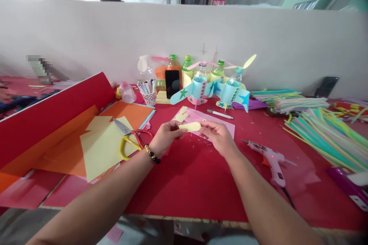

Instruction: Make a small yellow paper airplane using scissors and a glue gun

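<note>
Between my two hands is a small pale-yellow paper strip [190, 127] with a rounded end. My left hand [168, 136] pinches its left end, and my right hand [215, 134] has its fingers closed at the rounded right end. Just behind them, pale-yellow paper cutouts [181, 115] lie on a pink paper sheet [227, 127]. Scissors with red and yellow handles [130, 139] rest on a yellow sheet [96, 153] left of my left hand. To the right of my right hand, a pink glue gun [271, 160] lies on its side with a small red light showing.
Bottle airplanes [199, 90] with paper wings and propellers stand at the back, near a phone [172, 84] and a cup of pens [148, 97]. A white pen [220, 114] lies before them. Colored strips [319, 134] pile up at right; a red board [54, 115] slants at left.
</note>
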A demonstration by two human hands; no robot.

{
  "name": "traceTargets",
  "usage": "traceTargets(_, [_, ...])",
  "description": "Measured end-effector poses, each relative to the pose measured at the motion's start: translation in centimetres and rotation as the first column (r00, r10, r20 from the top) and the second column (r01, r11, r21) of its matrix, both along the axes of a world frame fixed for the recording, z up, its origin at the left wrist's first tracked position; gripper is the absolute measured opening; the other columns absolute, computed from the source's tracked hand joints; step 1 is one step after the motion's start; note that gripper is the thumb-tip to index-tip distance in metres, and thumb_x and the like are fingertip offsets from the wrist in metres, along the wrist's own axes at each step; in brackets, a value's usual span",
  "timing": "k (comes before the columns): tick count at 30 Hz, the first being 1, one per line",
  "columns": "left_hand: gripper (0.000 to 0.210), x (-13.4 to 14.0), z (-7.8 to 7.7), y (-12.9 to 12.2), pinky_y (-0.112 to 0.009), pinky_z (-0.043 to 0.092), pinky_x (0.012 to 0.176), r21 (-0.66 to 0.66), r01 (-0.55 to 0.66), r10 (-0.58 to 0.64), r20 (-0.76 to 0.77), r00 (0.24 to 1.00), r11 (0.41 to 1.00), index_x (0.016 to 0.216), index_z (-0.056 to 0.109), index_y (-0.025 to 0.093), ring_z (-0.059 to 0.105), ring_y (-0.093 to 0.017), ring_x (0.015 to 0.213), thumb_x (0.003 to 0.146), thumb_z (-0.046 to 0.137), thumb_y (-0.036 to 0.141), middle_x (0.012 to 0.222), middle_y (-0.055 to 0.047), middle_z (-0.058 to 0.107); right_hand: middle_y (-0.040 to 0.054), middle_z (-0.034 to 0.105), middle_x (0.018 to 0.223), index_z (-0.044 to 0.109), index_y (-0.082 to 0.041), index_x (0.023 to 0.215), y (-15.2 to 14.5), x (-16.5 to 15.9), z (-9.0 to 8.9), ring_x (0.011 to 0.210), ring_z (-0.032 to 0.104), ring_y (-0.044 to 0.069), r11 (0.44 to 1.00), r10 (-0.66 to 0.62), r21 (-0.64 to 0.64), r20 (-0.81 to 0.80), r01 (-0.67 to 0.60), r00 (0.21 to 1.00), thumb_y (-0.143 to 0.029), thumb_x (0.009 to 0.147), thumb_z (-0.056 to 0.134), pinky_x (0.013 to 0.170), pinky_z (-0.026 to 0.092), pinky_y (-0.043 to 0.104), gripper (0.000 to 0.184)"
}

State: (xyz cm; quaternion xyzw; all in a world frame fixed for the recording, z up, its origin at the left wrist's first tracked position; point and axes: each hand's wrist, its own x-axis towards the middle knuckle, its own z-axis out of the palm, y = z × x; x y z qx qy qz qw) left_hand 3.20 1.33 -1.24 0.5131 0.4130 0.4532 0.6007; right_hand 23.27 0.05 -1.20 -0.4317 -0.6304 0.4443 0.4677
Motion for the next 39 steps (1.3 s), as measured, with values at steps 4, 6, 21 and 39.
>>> traceTargets(4, [0.03,-0.33,-0.13,-0.18,-0.017,0.038,0.053,-0.03,0.069,-0.067,0.054,0.996,0.997,0.068,0.055,0.012,0.048,-0.004,0.05,0.064,0.078,0.031,0.056,0.004,0.057,0.001,0.064,0.065,0.071,-0.018,0.087,0.07,-0.11,-0.31,0.058,0.054,0.013,0.997,-0.004,-0.078,-0.182,-0.01,0.983,-0.039,0.081,0.064,0.056,0.04,0.026,0.023])
traceTargets(6, [0.028,-0.44,-0.26,-0.34,-0.017,0.04,0.054,-0.045,0.094,-0.091,0.071,0.993,0.995,0.069,0.056,0.012,0.051,-0.005,0.051,0.066,0.078,0.03,0.057,0.002,0.059,0.0016,0.064,0.063,0.071,-0.017,0.079,0.05,-0.09,-0.35,0.058,0.054,0.012,0.994,0.006,-0.106,-0.212,-0.029,0.977,-0.039,0.081,0.064,0.056,0.04,0.026,0.023])
traceTargets(21, [0.033,-0.44,-0.3,-0.5,-0.017,0.046,0.051,-0.123,0.074,-0.062,0.102,0.993,0.99,0.071,0.059,0.012,0.058,-0.007,0.05,0.059,0.082,0.033,0.058,0.002,0.061,0.0024,0.064,0.061,0.07,-0.018,0.068,-0.06,-0.35,-0.37,0.055,0.053,0.013,0.992,-0.009,-0.122,-0.227,-0.019,0.974,-0.039,0.081,0.064,0.054,0.04,0.026,0.025])
traceTargets(39, [0.027,-0.62,-0.44,-0.59,-0.016,0.042,0.048,-0.152,0.196,-0.165,0.194,0.967,0.969,0.069,0.059,0.012,0.054,-0.005,0.044,0.062,0.081,0.027,0.056,0.003,0.06,0.0016,0.063,0.061,0.068,-0.017,0.072,-0.28,-0.5,-0.45,0.052,0.052,0.011,0.959,0.117,-0.197,-0.375,-0.203,0.919,-0.044,0.077,0.067,0.052,0.04,0.025,0.027])
